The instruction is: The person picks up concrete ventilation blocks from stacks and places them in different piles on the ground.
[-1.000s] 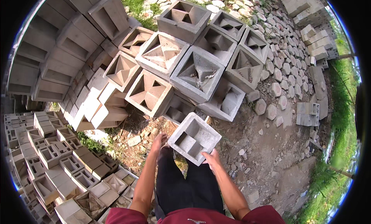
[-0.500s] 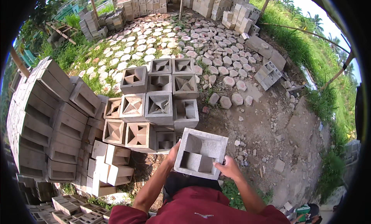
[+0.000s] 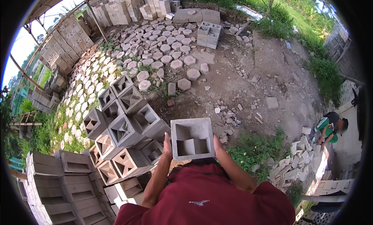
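I hold a square grey concrete vent block (image 3: 202, 126) in front of my body, its recessed, stepped face turned up. My left hand (image 3: 167, 147) presses against its left side with the thumb pointing up along it. My right hand (image 3: 218, 144) supports the right side, its fingers mostly hidden behind the block. Nearest my left hand stands a stack of similar vent blocks (image 3: 123, 126), grey ones toward the far end and tan ones closer to me.
Tall rows of pale blocks (image 3: 42, 166) stand at lower left. Hexagonal pavers (image 3: 176, 64) cover the ground ahead, and a few blocks (image 3: 210, 34) stand beyond. Right of me are weeds (image 3: 260, 147) and a pile of broken blocks (image 3: 295, 163), with a person in green (image 3: 328, 128) crouching beside it.
My body and view have turned to the right, so the stack swings leftward in view. The vent block stays between both hands, now squarer to me, with my right thumb off its upper face.
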Demonstrator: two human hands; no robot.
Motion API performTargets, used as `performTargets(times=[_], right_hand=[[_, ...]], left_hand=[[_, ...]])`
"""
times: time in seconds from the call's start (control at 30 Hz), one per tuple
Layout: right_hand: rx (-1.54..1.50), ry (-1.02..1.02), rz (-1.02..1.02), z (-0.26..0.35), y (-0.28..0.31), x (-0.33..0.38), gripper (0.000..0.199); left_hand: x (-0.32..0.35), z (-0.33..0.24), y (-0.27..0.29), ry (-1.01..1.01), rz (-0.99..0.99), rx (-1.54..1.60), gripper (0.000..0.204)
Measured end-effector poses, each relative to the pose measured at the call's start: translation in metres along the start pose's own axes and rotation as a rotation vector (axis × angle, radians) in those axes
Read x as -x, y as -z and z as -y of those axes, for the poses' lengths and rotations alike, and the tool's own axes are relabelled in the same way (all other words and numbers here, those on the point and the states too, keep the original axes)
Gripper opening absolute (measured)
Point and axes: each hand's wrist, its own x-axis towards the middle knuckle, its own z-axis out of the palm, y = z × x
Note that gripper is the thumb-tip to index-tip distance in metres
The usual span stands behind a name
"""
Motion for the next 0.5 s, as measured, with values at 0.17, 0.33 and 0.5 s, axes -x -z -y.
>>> performTargets(times=[0.17, 0.33, 0.5], right_hand=[[-0.032, 0.079, -0.201, 0.055, 0.023, 0.011, 0.056], [-0.188, 0.172, -0.209, 0.087, 0.026, 0.018, 0.05], [-0.316, 0.24, -0.225, 0.107, 0.059, -0.006, 0.058]], left_hand=[[-0.026, -0.009, -0.071, -0.036, 0.141, -0.053, 0.069], [-0.052, -0.025, -0.117, 0.05, 0.203, -0.124, 0.062], [-0.096, -0.031, -0.16, 0.08, 0.3, -0.169, 0.061]])
